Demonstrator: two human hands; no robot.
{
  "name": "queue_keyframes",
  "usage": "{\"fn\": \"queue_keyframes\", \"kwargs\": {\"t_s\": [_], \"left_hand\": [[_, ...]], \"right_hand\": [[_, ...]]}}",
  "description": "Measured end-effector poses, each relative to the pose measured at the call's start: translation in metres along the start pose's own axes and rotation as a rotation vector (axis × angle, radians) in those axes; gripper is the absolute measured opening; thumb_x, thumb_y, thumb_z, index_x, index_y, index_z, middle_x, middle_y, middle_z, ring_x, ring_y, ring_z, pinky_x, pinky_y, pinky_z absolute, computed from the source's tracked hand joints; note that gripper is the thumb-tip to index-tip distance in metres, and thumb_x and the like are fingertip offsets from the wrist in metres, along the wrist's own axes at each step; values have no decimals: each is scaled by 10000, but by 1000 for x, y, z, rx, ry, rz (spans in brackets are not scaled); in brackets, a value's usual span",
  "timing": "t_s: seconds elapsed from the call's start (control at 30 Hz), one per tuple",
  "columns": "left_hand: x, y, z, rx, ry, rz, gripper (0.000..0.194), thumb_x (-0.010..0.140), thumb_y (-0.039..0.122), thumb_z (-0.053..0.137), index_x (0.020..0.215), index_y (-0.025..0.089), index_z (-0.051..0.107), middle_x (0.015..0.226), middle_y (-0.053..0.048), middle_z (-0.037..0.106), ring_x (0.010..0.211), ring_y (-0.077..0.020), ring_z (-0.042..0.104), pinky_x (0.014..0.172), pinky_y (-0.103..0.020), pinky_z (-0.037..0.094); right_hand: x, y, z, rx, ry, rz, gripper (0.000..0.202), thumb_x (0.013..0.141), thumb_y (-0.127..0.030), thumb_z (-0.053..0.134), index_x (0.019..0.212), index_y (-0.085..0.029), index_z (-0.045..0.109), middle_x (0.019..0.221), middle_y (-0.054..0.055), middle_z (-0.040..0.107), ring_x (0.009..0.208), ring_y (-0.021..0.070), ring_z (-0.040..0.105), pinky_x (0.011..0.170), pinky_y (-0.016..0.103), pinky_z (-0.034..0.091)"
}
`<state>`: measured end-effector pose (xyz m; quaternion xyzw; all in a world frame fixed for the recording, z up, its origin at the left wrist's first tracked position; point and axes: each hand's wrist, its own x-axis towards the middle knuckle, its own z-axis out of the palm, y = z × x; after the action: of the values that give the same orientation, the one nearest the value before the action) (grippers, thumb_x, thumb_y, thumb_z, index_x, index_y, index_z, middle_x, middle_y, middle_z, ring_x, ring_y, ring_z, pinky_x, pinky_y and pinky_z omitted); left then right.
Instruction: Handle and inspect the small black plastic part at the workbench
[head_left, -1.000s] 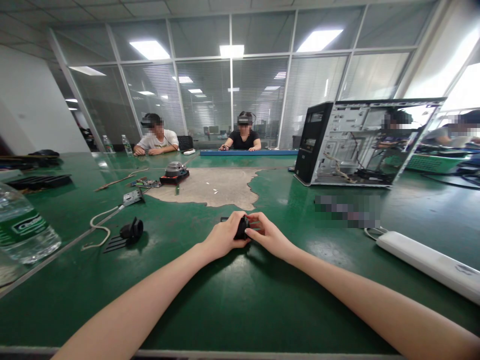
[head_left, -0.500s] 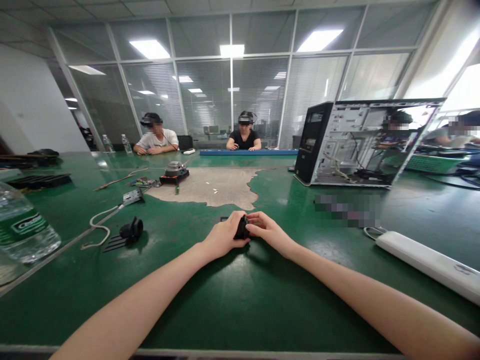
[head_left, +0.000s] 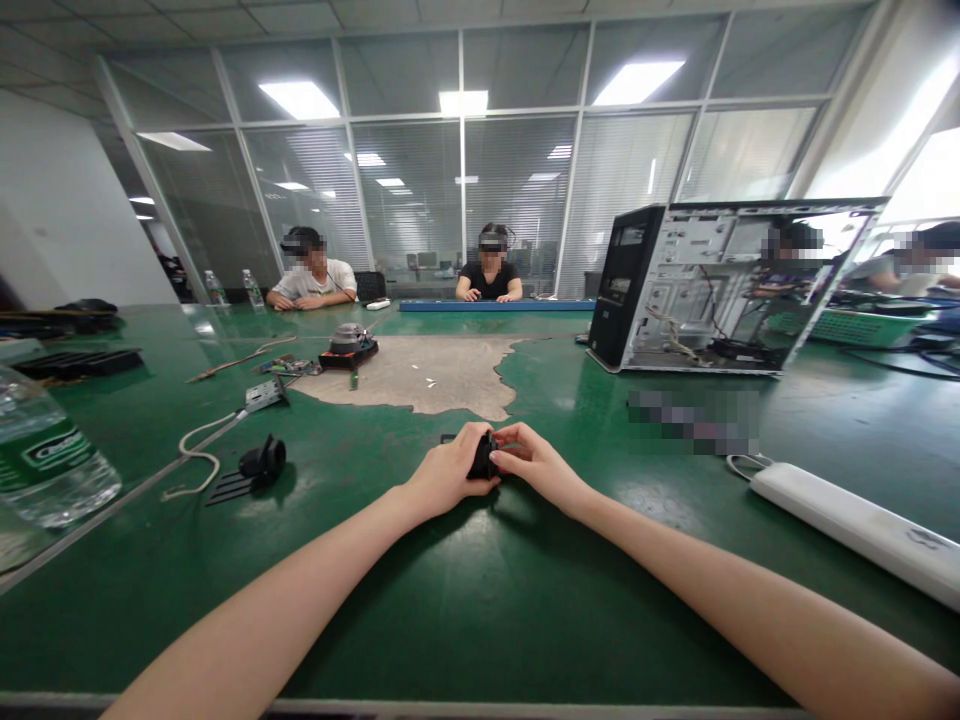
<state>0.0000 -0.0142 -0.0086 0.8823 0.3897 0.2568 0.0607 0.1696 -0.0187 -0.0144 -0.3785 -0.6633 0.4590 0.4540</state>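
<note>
My left hand (head_left: pixel 448 470) and my right hand (head_left: pixel 538 466) meet over the green table (head_left: pixel 465 590), both gripping a small black part (head_left: pixel 482 457) pinched between their fingers. Most of the part is hidden by my fingers, so its shape is unclear. A thin dark piece (head_left: pixel 448 438) lies on the table just behind my left hand.
An open computer case (head_left: pixel 720 285) stands at the right rear. A white power strip (head_left: pixel 855 525) lies at the right. A black plastic piece (head_left: pixel 262 460), a white cable (head_left: pixel 196 450), a water bottle (head_left: pixel 45 450) and a fan assembly (head_left: pixel 349 345) sit to the left. Two people sit across the table.
My hands have stayed in place on the black part, with only slight finger shifts. The person across in black has moved their arms a little.
</note>
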Motion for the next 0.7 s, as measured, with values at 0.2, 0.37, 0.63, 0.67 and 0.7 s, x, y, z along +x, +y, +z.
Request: {"fn": "queue_keyframes", "kwargs": {"t_s": [0.2,0.37,0.63,0.67,0.7], "left_hand": [[-1,1,-1,2,-3,-7,534,702,335,590,1140,229,302,1103,-47,476,848,-224,585,693,-326,464],[0,0,0,13,5,-2,552,693,349,602,1142,226,307,1110,-54,474,893,-237,573,716,-335,462],[0,0,0,-8,2,5,540,698,348,593,1142,229,310,1109,-51,470,874,-226,575,710,-328,459],[-1,0,0,-9,4,2,537,698,343,592,1141,231,310,1106,-50,471,868,-225,576,706,-327,459],[-1,0,0,-6,5,-4,538,697,340,593,1141,231,310,1102,-48,473,857,-224,579,698,-327,460]], "right_hand": [[-6,-3,-1,11,-74,-72,279,670,-268,648,888,-197,489,917,10,548,860,159,570,760,314,469],[-4,-5,0,7,-19,-61,233,701,-322,613,857,-191,502,871,4,566,788,150,581,712,304,474],[-2,1,-1,24,-64,-19,280,695,-325,623,906,-192,498,902,22,547,837,157,565,749,332,478],[-4,-1,-1,35,-78,-50,280,680,-305,640,892,-195,494,908,16,542,851,157,564,767,331,470],[-5,-3,-1,47,-87,-79,287,666,-284,656,883,-198,489,915,10,537,866,157,563,782,327,461]]}}
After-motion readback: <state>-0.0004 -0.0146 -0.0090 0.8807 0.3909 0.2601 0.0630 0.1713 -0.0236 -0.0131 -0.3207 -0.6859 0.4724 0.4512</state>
